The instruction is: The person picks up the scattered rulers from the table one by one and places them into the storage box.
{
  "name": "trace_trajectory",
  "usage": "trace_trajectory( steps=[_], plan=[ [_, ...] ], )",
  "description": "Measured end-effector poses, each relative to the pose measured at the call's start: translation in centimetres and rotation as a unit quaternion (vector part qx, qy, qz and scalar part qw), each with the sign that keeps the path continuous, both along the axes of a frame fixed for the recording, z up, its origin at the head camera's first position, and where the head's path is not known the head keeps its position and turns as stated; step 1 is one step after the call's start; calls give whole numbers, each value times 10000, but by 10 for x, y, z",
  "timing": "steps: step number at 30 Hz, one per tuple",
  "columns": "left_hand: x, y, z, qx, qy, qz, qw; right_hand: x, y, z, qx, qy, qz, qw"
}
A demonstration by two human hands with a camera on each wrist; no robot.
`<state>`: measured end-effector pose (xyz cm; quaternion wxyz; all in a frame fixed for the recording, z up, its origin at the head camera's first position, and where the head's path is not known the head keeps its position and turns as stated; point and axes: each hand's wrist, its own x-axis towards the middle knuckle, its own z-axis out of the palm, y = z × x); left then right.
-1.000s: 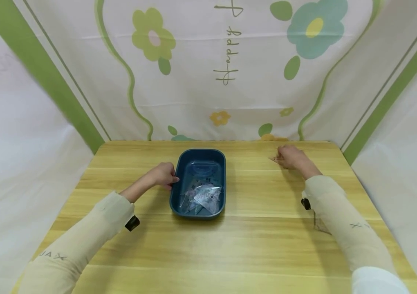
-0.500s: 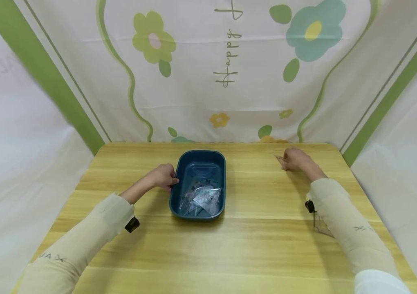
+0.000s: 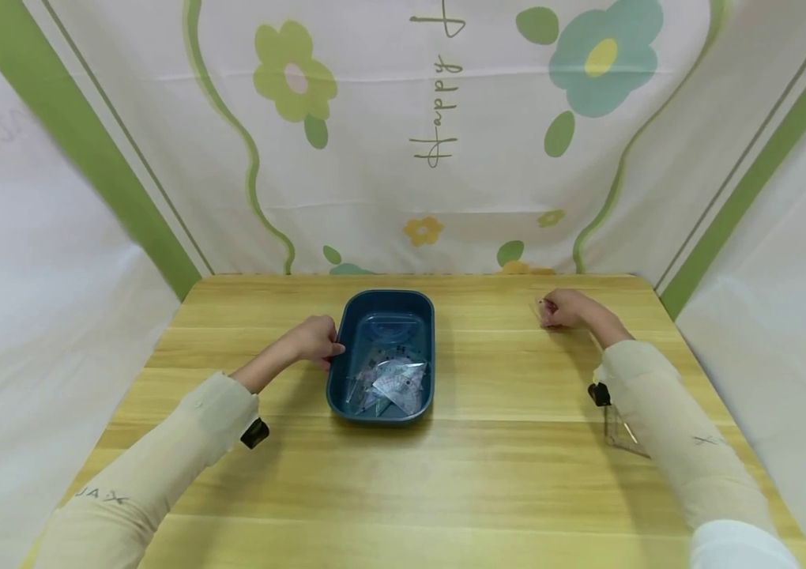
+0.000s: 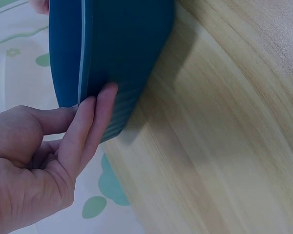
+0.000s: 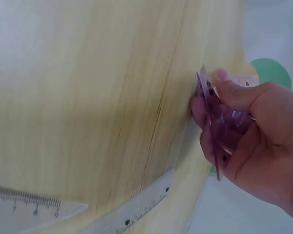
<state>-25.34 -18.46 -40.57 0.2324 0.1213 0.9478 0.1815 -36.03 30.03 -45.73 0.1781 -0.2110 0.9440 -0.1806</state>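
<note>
My left hand pinches the near-left wall of a dark blue plastic box, thumb inside and fingers against the outer side. In the box lie several clear drawing pieces with printed scales, some in shiny plastic. At the back right of the table, my right hand holds a clear, purple-tinted set square between thumb and curled fingers. Its edge stands nearly upright in the right wrist view, while the palm hides part of it.
Below the right hand in its wrist view lie a clear pointed piece with a scale and a clear ruler-like strip. In the head view, a clear angular piece shows partly beneath the right forearm. A printed curtain borders the table's far edge.
My right hand has shifted slightly toward me and turned the set square in its fingers. The left hand keeps its grip, and the box stays in place.
</note>
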Motion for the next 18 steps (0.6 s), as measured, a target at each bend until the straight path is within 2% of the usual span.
trace_trajectory(
  steps=[2, 4, 9, 14, 18],
  plan=[
    [0, 1, 0, 19, 23, -43, 10000, 2, 0, 2, -63, 32, 121, 9999],
    [1, 1, 1, 18, 31, -48, 10000, 4, 0, 4, -228, -90, 73, 9997],
    [2, 0, 0, 3, 88, -80, 9999, 11, -1, 12, -745, -676, -216, 9947],
    [3, 0, 0, -4, 140, -115, 9998, 20, -2, 19, -1735, -1125, -631, 9763],
    [3, 0, 0, 8, 83, -38, 10000, 28, -5, 25, -2405, -1153, -849, 9600]
  ],
)
